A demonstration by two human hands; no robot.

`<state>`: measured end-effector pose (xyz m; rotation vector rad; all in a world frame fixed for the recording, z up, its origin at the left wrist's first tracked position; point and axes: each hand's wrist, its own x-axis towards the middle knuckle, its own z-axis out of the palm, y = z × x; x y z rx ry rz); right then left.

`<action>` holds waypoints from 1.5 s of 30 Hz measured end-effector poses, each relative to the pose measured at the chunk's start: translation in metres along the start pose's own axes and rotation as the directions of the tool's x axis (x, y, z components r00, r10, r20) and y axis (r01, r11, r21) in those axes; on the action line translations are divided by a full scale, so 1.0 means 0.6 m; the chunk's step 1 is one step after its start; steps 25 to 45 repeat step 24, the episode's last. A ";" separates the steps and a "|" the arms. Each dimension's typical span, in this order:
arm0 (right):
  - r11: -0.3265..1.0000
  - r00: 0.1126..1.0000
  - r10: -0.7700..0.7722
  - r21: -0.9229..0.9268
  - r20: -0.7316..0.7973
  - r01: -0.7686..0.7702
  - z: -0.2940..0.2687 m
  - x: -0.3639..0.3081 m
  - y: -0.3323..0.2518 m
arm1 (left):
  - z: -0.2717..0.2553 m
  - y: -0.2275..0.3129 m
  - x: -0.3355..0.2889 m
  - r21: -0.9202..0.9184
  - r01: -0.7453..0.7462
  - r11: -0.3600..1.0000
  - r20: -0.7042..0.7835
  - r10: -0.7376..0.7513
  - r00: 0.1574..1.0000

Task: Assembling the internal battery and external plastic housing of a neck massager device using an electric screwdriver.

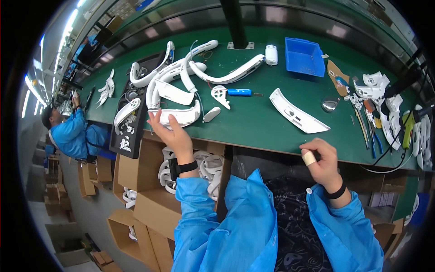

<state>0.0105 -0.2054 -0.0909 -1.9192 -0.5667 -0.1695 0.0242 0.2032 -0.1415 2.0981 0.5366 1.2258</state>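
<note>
My left hand (174, 138) is at the front edge of the table with its fingers spread. Its fingertips overlap the near edge of a white curved plastic shell (183, 117); whether they touch it I cannot tell. My right hand (322, 161) is curled closed over the table's front edge, with a pale bandage on one finger and nothing visible in it. Beyond it lies a white curved cover (299, 112) with slots. In the middle are a blue-handled screwdriver (240, 92), a white round bracket (220, 95) and a small white oval cap (211, 114).
Several white curved frames (231, 76) lie across a black tray (131, 143) of small parts. A blue bin (304, 56) and white cylinder (271, 55) stand behind. Tools, including blue-handled pliers (377, 144), lie right. Below is a cardboard box (156, 206) of white parts. A co-worker (74, 133) sits left.
</note>
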 end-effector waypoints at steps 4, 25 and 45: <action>0.998 0.979 0.053 0.055 -0.199 -0.043 -0.071 -0.005 0.032 | -0.015 -0.013 -0.022 -0.130 -0.072 0.989 -0.090 0.061 0.994; 0.929 0.897 0.362 0.017 -0.253 -0.370 -0.187 0.002 0.128 | -0.077 -0.062 -0.375 0.253 0.963 0.093 0.545 -0.836 -0.063; 0.929 0.897 0.362 0.017 -0.253 -0.370 -0.187 0.002 0.128 | -0.077 -0.062 -0.375 0.253 0.963 0.093 0.545 -0.836 -0.063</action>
